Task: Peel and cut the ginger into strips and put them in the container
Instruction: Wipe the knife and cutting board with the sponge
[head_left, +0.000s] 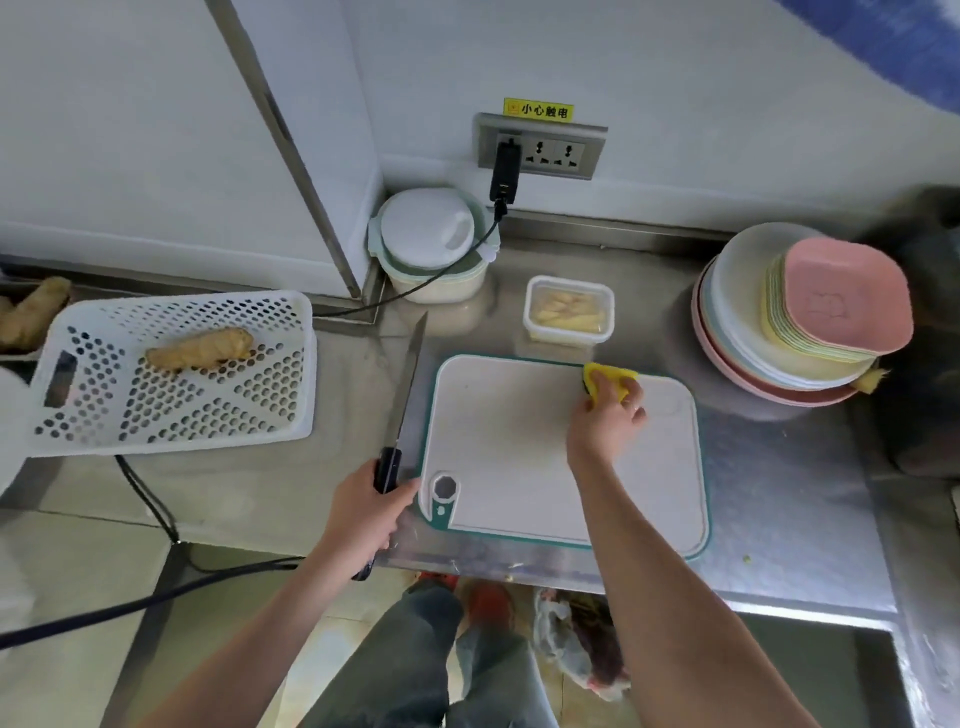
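My left hand (363, 512) grips the black handle of a long knife (408, 379), its blade pointing away along the left edge of the white cutting board (519, 441). My right hand (608, 415) presses a yellow sponge (605, 376) onto the board's far edge. Behind the board stands a clear container (569, 310) holding pale ginger strips. A whole unpeeled ginger root (200, 351) lies in the white perforated basket (171, 395) at the left.
A stack of coloured plates (810, 317) sits at the right on the steel counter (779, 493). A lidded round tub (431, 244) stands in the back corner under a wall socket with a plugged cable. More ginger (31, 312) lies at far left.
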